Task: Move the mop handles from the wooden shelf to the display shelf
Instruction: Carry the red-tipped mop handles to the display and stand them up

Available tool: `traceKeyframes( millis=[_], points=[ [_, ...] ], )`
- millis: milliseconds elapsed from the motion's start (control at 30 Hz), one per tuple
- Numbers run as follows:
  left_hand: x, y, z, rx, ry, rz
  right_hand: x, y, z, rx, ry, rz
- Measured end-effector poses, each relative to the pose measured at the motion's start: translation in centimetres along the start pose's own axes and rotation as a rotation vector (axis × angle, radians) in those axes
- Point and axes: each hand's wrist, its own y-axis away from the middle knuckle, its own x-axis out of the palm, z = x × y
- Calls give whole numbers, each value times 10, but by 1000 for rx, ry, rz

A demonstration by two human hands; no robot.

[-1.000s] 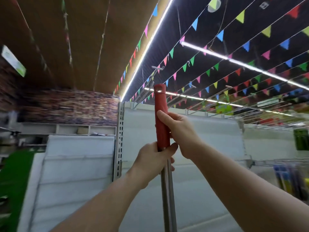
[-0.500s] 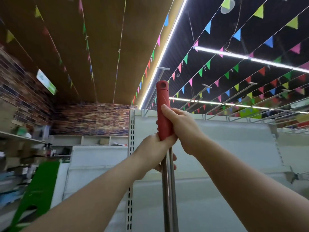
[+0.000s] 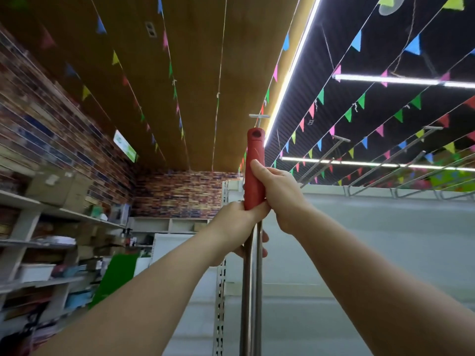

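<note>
Steel poles [image 3: 251, 291], two side by side, upright at centre; red grip [image 3: 254, 173] on top with a hole at its tip. Left hand [image 3: 237, 228] clenched round both poles just under the red part; right hand [image 3: 279, 194] wrapped round the red grip above it. Behind: white display shelf [image 3: 372, 253] back panel, slotted upright [image 3: 219, 304] at its left edge, metal hooks [image 3: 323, 158] along its top. Left: wall shelves [image 3: 38, 242] with boxes and bins, green board [image 3: 117, 276], brick-pattern wall [image 3: 180, 194]. Overhead: wood ceiling [image 3: 200, 60], light strips [image 3: 290, 73], coloured pennants [image 3: 359, 101].
</note>
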Motion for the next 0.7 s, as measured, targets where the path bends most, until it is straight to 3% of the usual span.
traceKeyframes(
  millis=[433,700],
  points=[
    [11,-23,19,-20,10,-37,-8,-18,-18,2,90,-4],
    [11,-32,32,-73,-19,8,-15,-24,-33,44,102,100]
  ],
)
